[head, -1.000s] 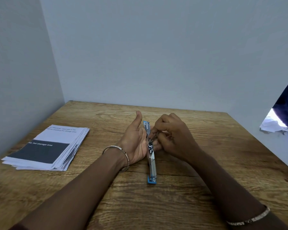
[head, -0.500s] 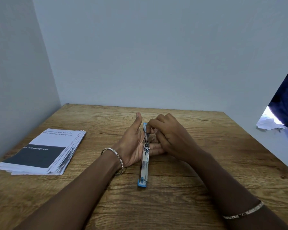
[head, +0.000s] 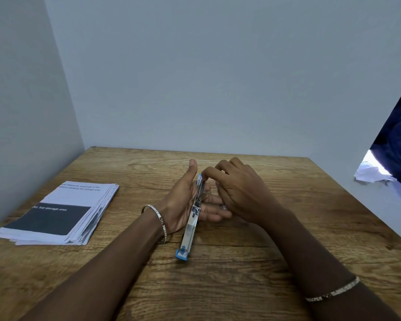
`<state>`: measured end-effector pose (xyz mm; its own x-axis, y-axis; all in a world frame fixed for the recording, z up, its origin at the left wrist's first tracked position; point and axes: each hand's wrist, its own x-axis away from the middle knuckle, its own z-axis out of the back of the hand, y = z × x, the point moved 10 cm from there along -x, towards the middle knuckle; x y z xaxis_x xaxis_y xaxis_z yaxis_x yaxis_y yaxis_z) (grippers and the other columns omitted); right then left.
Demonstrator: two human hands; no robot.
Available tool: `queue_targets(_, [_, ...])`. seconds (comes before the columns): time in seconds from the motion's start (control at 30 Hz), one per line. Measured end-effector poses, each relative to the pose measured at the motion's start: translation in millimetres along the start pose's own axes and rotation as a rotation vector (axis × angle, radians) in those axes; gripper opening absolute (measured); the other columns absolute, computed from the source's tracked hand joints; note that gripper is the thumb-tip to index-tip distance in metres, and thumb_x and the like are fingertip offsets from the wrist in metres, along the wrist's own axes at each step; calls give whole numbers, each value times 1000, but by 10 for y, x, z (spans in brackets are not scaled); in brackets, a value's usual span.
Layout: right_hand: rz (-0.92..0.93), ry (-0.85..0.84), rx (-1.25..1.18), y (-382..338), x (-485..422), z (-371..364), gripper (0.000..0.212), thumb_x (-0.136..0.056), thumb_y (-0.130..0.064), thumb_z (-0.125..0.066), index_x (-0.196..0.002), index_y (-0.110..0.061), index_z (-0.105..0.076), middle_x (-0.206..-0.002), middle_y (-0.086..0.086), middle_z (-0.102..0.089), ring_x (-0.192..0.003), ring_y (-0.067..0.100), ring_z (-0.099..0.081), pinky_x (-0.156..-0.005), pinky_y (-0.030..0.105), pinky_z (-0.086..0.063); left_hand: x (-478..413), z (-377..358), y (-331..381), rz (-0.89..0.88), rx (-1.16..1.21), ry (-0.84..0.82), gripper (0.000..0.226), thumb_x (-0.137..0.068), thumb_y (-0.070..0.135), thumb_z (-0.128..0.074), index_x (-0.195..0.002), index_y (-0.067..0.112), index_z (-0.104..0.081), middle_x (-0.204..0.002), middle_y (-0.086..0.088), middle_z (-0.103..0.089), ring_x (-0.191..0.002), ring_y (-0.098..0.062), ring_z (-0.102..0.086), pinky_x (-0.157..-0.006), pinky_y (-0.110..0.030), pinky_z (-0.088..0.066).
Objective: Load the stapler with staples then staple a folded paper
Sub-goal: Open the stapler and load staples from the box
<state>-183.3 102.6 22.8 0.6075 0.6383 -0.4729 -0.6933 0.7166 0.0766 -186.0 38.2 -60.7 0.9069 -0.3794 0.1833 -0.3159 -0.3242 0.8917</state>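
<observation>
1. Stapler (head: 189, 230) sits mid-desk, swung open flat, blue tip pointing at the near edge, far end tucked between both hands.
2. Left hand (head: 183, 202) lies palm-up and open, thumb sticking up, cradling the far half of the stapler rather than clamping it.
3. Right hand (head: 237, 191) curls over the top, fingertips (head: 205, 176) pinched at the far blue end. Can't tell if there's a staple strip in that pinch, too small and hidden.
4. Looks like the loading step, not done yet. Best bet: keep the metal channel level on the left palm, drop the strip in legs-down, slide it in straight, no forcing.
5. Worth keeping left fingers out from under the spring bit near the hinge, pinch risk when closing, probably.
6. Paper stack (head: 56, 214) waits at the left, well apart from the hands, near corner close to the desk (head: 310, 228) edge. Nothing folded in sight yet.
7. Plenty of bare wood near and right for swinging the stapler shut. Walls box in the far side and left, so reach left low and short.
</observation>
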Motion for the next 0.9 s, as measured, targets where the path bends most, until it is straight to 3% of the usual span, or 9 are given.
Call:
queue_targets(0.13, [-45, 44, -168, 73, -2, 9, 34, -88, -6, -48, -116, -22, -59, -101, 1, -61, -92, 23, -50, -79, 44, -45, -42, 96, -29, 18, -21, 30, 77, -88, 82, -21, -93, 10, -47, -100, -28, -76, -62, -33, -76, -41, -24, -55])
queue_targets(0.3, [-155, 216, -420, 281, 45, 118, 21, -90, -4, -49, -100, -20, -59, -94, -8, -62, -91, 12, -48, -77, 30, -39, -56, 145, -3, -3, 105, 54, 71, -89, 79, -28, -97, 10, -44, -100, -33, -74, -65, -36, -77, -42, -29, -58])
queue_targets(0.4, [-142, 292, -547, 236, 59, 203, 8, -92, -19, -54, -93, -22, -62, -90, -14, -63, -89, 7, -53, -73, 17, -35, -59, 168, 20, -39, 189, 79, 73, -91, 76, -31, -104, 5, -45, -98, -34, -74, -75, -42, -77, -49, -34, -61])
queue_targets(0.47, [-104, 302, -608, 119, 50, 221, 12, -92, -33, -57, -94, -23, -64, -89, -16, -65, -88, 8, -56, -70, 12, -34, -72, 164, 31, -49, 237, 66, 88, -92, 76, -30, -123, -4, -51, -111, -35, -70, -89, -44, -75, -59, -39, -64])
queue_targets(0.5, [-92, 291, -620, 58, 42, 205, 14, -90, -36, -61, -95, -24, -66, -89, -16, -66, -88, 8, -57, -69, 11, -34, -71, 144, 39, -50, 255, 43, 94, -93, 75, -28, -133, -7, -51, -122, -35, -66, -99, -44, -73, -66, -43, -65])
queue_targets(0.57, [-77, 264, -610, -39, 17, 146, 13, -87, -33, -70, -95, -23, -70, -88, -15, -69, -88, 7, -57, -69, 15, -37, -57, 118, 53, -52, 276, 16, 95, -94, 75, -25, -134, -7, -54, -129, -37, -61, -107, -43, -70, -76, -48, -64])
queue_targets(0.67, [-74, 270, -584, -99, 8, 80, 9, -87, -21, -74, -95, -18, -76, -85, -11, -71, -85, 12, -58, -68, 25, -44, -55, 115, 58, -61, 243, 11, 92, -94, 74, -24, -120, -7, -61, -112, -35, -70, -96, -40, -75, -74, -49, -64])
queue_targets(0.9, [-195, 338, -598, 18, 67, 5, 19, -87, -17, -75, -106, -17, -80, -84, -3, -73, -85, 19, -58, -75, 34, -46, -48, 70, 56, -70, 188, -19, 92, -93, 75, -26, -120, -5, -64, -109, -28, -72, -94, -36, -75, -82, -49, -62])
